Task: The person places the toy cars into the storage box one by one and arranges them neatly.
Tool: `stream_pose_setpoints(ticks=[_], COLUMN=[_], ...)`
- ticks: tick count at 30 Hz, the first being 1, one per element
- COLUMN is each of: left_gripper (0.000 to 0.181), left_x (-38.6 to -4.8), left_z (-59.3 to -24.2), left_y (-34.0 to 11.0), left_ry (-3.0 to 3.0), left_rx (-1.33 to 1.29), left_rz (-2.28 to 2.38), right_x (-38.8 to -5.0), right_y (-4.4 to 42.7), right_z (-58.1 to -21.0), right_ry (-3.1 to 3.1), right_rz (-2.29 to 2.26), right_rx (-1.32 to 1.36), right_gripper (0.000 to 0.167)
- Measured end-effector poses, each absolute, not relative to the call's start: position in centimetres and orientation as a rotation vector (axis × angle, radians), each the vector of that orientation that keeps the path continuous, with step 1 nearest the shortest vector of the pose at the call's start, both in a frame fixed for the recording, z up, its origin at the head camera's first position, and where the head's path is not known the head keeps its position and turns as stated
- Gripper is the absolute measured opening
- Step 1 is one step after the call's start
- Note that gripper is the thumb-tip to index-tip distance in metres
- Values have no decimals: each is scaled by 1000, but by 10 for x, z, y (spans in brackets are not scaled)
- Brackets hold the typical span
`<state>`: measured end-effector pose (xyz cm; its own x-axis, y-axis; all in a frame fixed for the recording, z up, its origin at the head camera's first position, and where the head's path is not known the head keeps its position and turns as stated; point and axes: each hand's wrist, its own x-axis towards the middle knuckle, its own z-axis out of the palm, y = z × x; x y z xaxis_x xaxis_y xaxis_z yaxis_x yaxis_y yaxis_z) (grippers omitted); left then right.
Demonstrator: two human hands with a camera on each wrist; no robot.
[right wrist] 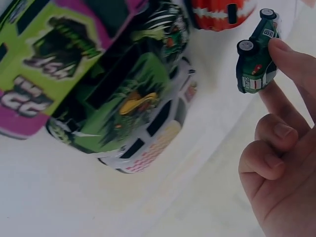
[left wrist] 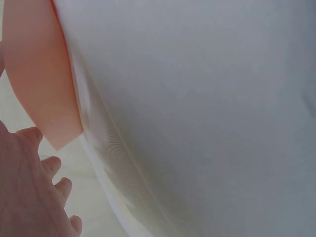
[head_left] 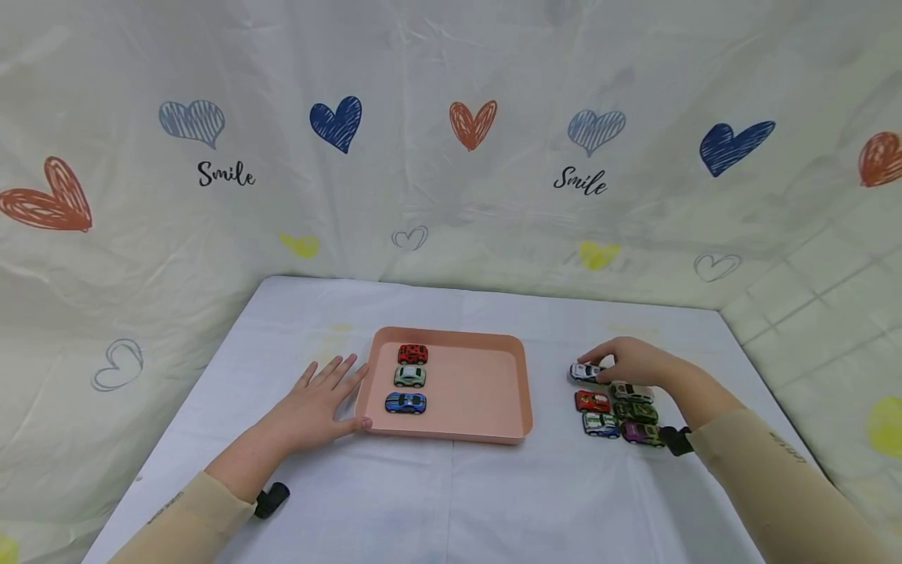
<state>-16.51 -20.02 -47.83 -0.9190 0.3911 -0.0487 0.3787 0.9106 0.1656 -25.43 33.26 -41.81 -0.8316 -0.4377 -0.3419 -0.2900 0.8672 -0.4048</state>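
My left hand (head_left: pixel 315 406) rests with spread fingers at the left rim of the pink tray (head_left: pixel 479 392); the left wrist view shows its fingers (left wrist: pixel 63 187) beside the tray wall (left wrist: pixel 42 74). In the tray a red car (head_left: pixel 413 354), a pale green car (head_left: pixel 409 376) and a blue car (head_left: pixel 405 403) stand in a column. On the right, my right hand (head_left: pixel 637 362) pinches a small car (head_left: pixel 584 372) between thumb and finger. The right wrist view shows that car (right wrist: pixel 256 61) with a dark green side, gripped by the right hand (right wrist: pixel 281 143).
Near the right hand several other toy cars stand close together, among them a red one (head_left: pixel 592 402), a green one (head_left: pixel 636 412) and a purple one (head_left: pixel 641 433). A white cloth (head_left: pixel 451 501) covers the table, and a curtain with hearts hangs behind.
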Motion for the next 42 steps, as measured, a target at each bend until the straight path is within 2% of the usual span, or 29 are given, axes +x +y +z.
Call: stream_pose_setpoints(ticks=[22,42], left_gripper=[97,97], left_x=[-163,-166], left_z=[-477,-476], left_y=[-201,-198], left_ry=[2976,2989], left_rx=[596,598], left_rz=[266,208], right_x=[-261,-258], right_y=[285,190], right_z=[-385,-378], right_ry=[2550,2391], right_rz=[-550,-691], right_rx=[-475,-522], right_gripper=[37,36])
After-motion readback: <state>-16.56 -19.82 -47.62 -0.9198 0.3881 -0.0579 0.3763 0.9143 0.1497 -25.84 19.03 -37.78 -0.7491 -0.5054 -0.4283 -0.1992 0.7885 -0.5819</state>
